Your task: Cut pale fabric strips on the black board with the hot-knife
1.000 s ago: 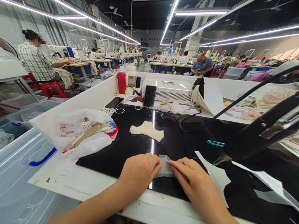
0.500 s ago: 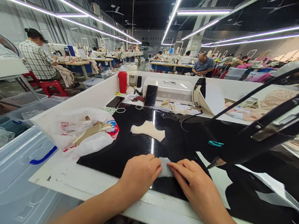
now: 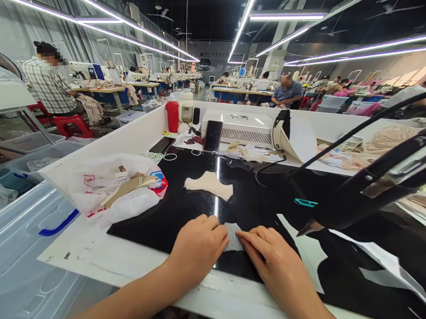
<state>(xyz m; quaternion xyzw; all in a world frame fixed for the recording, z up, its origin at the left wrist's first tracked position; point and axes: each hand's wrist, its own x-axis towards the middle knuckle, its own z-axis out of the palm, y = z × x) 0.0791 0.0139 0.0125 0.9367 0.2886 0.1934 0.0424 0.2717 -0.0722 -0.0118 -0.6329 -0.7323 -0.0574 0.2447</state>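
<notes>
A small piece of thin whitish fabric (image 3: 233,237) lies on the black work surface (image 3: 145,228) near its front edge. My left hand (image 3: 201,245) is closed on the fabric's left side, knuckles up, its fingertips mostly hidden. On the right side, my right hand (image 3: 274,252) pinches the fabric's edge between thumb and fingers. Farther back, directly beyond my hands, a cream fabric piece (image 3: 209,185) with curved sides lies flat, touched by neither hand.
To the left stands a white plastic bag (image 3: 91,192) holding fabric strips. A dark lamp-like arm (image 3: 368,182) reaches in from the right, above white cut pieces (image 3: 311,259). A teal clip (image 3: 305,202), a phone (image 3: 213,135) and a white machine (image 3: 238,126) sit farther back.
The view has shifted slightly. Both hands keep their hold on the whitish fabric, with hardly any movement.
</notes>
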